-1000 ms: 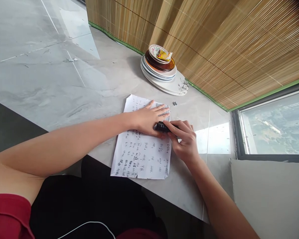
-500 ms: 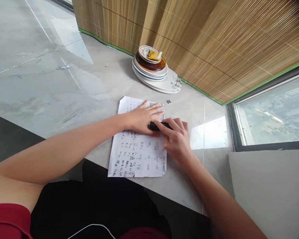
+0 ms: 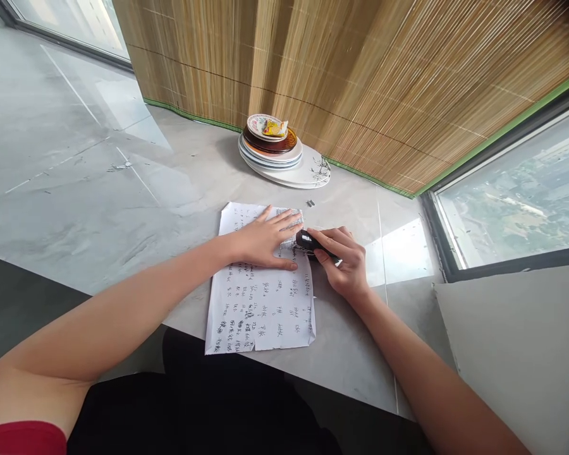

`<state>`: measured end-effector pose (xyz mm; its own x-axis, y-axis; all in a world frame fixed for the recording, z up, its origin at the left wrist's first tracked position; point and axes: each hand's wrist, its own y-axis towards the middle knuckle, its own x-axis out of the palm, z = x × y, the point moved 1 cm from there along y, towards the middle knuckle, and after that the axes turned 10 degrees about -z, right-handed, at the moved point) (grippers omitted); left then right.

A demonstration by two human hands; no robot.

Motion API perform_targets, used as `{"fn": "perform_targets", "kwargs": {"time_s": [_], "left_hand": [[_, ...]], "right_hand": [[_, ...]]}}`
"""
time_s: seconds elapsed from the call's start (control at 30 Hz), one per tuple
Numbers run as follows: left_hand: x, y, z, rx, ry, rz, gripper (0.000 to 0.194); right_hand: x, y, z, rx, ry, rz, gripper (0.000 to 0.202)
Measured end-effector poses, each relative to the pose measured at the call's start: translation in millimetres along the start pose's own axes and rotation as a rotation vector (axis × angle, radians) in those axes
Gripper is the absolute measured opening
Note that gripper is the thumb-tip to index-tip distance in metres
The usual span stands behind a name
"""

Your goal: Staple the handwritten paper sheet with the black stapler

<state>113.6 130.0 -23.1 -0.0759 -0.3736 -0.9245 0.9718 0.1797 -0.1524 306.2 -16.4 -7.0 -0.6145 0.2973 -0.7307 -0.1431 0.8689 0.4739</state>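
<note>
Sheets of white paper [image 3: 284, 309] covered with handwriting lie on the grey stone-look countertop. My left hand [image 3: 265, 239] rests flat on the upper part of the paper, fingers spread. My right hand [image 3: 344, 262] grips a black stapler [image 3: 307, 241] at the paper's right edge, close to the left fingertips. The stapler's lower jaw is partly hidden by the hand. Beyond the paper sits a short strip of staples [image 3: 310, 203].
A stack of plates [image 3: 296, 156] topped by a small yellow packet [image 3: 275, 129] stands at the back against a bamboo blind [image 3: 284, 69]. Windows flank the blind, one [image 3: 526, 189] at the right. Small scraps [image 3: 123, 165] lie on the counter at the left.
My right hand has drawn the stapler to the right, from beside my left thumb to the paper's edge. The stapler is now tilted and shows more. The camera view has shifted slightly.
</note>
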Motion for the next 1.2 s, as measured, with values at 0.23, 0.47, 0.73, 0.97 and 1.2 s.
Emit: {"fn": "perform_targets", "kwargs": {"time_s": [0.23,0.47,0.73,0.97,1.2], "left_hand": [[-1.6,-1.3,-0.3,0.005,0.005,-0.011,0.099],[-6.2,-1.9,1.9,-0.025,0.006,-0.061,0.096],[-7.4,-3.1,-0.9,-0.021,-0.013,-0.056,0.085],[-4.0,-2.3,-5.0,0.006,-0.021,-0.015,0.074],[-3.5,-2.0,-9.3,0.004,-0.089,0.010,0.059]], "right_hand": [[6.6,1.3,-0.5,0.022,-0.050,0.000,0.045],[11.2,-1.4,2.6,0.030,-0.183,0.063,0.031],[-7.4,-5.2,21.2,0.056,-0.344,0.088,0.027],[-6.7,-4.2,20.1,0.257,-0.453,0.325,0.027],[2.6,0.0,8.4,0.215,-0.360,0.280,0.021]]}}
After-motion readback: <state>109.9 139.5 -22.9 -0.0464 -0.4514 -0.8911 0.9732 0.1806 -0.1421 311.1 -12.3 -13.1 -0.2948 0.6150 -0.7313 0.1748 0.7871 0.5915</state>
